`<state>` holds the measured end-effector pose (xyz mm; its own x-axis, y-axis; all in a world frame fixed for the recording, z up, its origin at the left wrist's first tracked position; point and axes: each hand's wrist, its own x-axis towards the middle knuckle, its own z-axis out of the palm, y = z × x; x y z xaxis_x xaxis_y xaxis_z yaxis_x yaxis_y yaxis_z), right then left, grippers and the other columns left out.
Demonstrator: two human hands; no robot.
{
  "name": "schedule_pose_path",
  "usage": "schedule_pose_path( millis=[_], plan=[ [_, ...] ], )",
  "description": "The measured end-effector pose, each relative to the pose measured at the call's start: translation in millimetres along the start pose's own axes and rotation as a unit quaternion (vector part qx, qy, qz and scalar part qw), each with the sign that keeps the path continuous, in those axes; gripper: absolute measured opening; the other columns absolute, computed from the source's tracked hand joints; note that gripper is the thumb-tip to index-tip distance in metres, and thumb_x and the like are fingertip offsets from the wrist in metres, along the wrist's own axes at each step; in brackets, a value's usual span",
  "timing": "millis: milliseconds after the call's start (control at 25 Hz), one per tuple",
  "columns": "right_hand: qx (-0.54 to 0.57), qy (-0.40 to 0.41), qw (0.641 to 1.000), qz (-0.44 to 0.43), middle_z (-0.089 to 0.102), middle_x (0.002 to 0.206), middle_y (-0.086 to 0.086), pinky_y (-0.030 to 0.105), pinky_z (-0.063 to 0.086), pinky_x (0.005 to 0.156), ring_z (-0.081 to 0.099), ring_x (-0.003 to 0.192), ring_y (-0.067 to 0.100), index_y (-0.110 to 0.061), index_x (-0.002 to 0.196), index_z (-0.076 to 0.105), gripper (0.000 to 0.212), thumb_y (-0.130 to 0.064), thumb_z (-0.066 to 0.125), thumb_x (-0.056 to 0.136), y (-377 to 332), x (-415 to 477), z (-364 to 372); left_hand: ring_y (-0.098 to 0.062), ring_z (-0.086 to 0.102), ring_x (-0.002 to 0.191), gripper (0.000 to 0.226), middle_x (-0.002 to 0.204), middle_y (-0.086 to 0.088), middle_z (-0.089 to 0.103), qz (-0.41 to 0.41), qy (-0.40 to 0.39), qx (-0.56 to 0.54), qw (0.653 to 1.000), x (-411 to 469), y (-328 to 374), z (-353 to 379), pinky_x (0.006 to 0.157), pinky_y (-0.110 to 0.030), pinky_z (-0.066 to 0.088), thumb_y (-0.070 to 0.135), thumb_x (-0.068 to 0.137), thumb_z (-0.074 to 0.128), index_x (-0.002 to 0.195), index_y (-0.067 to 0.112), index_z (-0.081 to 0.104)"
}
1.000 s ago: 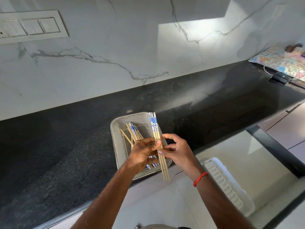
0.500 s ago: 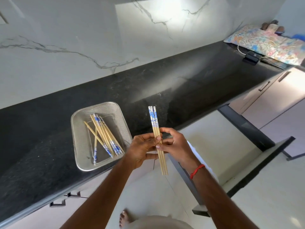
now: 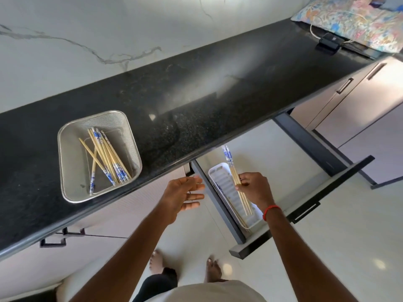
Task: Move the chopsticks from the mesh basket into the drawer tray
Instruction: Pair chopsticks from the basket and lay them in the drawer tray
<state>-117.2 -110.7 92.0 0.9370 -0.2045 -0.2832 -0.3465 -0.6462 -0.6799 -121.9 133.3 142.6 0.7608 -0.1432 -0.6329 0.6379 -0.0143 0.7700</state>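
Observation:
A silver mesh basket [image 3: 72, 188] sits on the black counter at the left, with several bamboo chopsticks [image 3: 106, 159] with blue-patterned ends lying in it. My right hand [image 3: 255, 189] grips a small bundle of chopsticks [image 3: 233, 173] and holds it lengthwise just above the white ribbed drawer tray [image 3: 218, 175] in the open drawer. At least one chopstick seems to lie along the tray's left edge. My left hand [image 3: 182, 197] hangs open in the air left of the drawer, below the counter edge, holding nothing.
The black counter [image 3: 196, 101] runs diagonally under a white marble wall. The open drawer [image 3: 305, 192] juts out with its dark front panel at lower right. A patterned cloth [image 3: 357, 20] and a black device with a cable lie at the far right. My bare feet stand on the pale floor.
My left hand has let go of the bundle and opened. My right hand has carried the chopsticks down and right, from counter height to just over the drawer tray. The view has swung right.

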Motion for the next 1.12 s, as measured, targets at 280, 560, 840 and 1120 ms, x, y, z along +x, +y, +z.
schedule_pose_path(
  millis=[280, 560, 840, 1120],
  plan=[
    [-0.146, -0.068, 0.986, 0.044, 0.073, 0.073, 0.007, 0.036, 0.058, 0.063, 0.069, 0.072, 0.029, -0.01, 0.074, 0.068, 0.011, -0.015, 0.074, 0.066, 49.3, 19.7, 43.2, -0.026, 0.074, 0.098, 0.026, 0.107, -0.003, 0.077, -0.022, 0.042, 0.008, 0.999, -7.3, -17.5, 6.0, 0.089, -0.042, 0.058, 0.041, 0.096, 0.059, 0.102, 0.02, 0.073],
    [-0.196, -0.078, 0.975, 0.07, 0.072, 0.086, 0.01, 0.035, 0.058, 0.073, 0.069, 0.084, 0.034, -0.014, 0.084, 0.068, 0.014, -0.006, 0.061, 0.076, 57.8, 35.1, 63.0, -0.026, 0.074, 0.099, 0.026, 0.11, -0.003, 0.076, -0.045, 0.045, 0.023, 0.998, -5.4, -23.8, 10.4, 0.089, -0.041, 0.057, 0.041, 0.096, 0.06, 0.104, 0.02, 0.073],
    [-0.198, -0.073, 0.975, 0.061, 0.07, 0.101, 0.015, 0.041, 0.054, 0.083, 0.065, 0.097, 0.038, -0.009, 0.097, 0.067, 0.025, -0.003, 0.045, 0.088, 67.8, 33.5, 77.7, -0.027, 0.075, 0.096, 0.028, 0.105, -0.004, 0.078, -0.062, 0.046, 0.016, 0.997, -4.0, -34.4, 23.2, 0.092, -0.045, 0.056, 0.041, 0.094, 0.061, 0.102, 0.018, 0.074],
    [-0.268, -0.071, 0.961, -0.015, 0.068, 0.107, 0.017, 0.042, 0.052, 0.082, 0.064, 0.098, 0.036, -0.005, 0.112, 0.061, 0.026, -0.005, 0.04, 0.096, 69.2, 30.0, 72.0, -0.028, 0.075, 0.097, 0.03, 0.107, -0.005, 0.077, -0.067, 0.044, 0.025, 0.996, -5.2, -39.5, 28.9, 0.093, -0.045, 0.056, 0.042, 0.095, 0.06, 0.104, 0.017, 0.073]
  ],
)
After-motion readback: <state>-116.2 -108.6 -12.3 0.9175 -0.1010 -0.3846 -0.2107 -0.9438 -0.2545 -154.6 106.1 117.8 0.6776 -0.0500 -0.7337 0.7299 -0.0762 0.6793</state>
